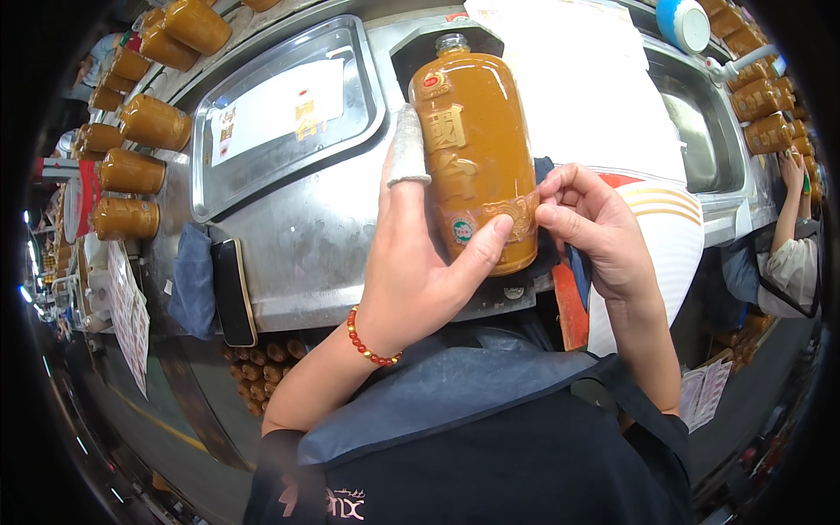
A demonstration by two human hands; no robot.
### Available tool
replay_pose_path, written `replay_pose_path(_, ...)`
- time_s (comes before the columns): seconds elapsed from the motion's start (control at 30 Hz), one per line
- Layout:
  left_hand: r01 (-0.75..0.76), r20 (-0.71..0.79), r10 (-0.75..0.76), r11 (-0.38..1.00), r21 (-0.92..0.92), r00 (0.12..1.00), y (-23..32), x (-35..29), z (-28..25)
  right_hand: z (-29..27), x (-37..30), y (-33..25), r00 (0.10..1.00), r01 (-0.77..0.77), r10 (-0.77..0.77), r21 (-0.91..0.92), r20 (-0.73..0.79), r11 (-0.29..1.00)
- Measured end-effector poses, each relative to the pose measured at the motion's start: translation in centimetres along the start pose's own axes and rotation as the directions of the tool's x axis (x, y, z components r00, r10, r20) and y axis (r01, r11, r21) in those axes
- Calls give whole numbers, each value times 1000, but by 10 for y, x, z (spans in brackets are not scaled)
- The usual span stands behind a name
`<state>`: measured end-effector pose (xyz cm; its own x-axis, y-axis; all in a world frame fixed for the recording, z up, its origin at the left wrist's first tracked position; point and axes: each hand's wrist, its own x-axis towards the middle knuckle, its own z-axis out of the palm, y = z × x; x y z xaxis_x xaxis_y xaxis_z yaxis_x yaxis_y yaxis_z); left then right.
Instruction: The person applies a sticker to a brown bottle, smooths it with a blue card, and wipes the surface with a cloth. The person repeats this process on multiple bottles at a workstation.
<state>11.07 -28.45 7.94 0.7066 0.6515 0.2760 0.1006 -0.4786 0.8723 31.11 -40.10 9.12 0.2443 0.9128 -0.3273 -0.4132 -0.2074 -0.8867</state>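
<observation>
A large amber-brown glass bottle (490, 105) lies tilted in front of me, its clear open neck pointing away. Gold raised-looking characters, a small red emblem and a patterned band with a green round mark decorate its face. My left hand (429, 271) grips the bottle along its left side, thumb across the lower front; a pale fabric sleeve covers one finger. At the bottle's lower right edge, my right hand (604, 227) is closed in a pinch of thumb and forefinger. Whatever lies between those fingertips is too small to make out. A dark holder partly shows behind the bottle.
To the left, a metal tray (374, 109) holds a white sheet (262, 114) with gold and red decals. A phone (234, 293) and blue cloth (191, 280) lie nearer. White sheets (569, 79) cover the right side beside a sink (744, 171). Several similar bottles (156, 122) line both sides.
</observation>
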Motion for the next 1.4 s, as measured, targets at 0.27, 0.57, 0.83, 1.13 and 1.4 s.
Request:
replay_pose_path(0.27, 100, -48, -106, 988, -114, 993, 3, 5, 10, -3, 9, 7, 999, -41, 44, 89, -29, 995)
replay_pose_path(0.57, 133, -95, -162, 957, -259, 982, -5, 4, 5, 11, -9, -3, 983, 178, -184, -269, 3, 947)
replay_pose_path(0.83, 128, -85, -158, 949, -288, 984, -6, 4, 5, 8, -10, -8, 993, 111, -114, -219, -3, 969)
replay_pose_path(1.13, 140, -45, -160, 946, -292, 986, -6, 6, 4, 11, -9, -13, 984, 172, -176, -243, 6, 954)
replay_pose_path(1.4, 158, -46, -179, 945, -286, 983, -7, 3, 4, 10, -9, -11, 997, 74, -76, -213, -2, 974)
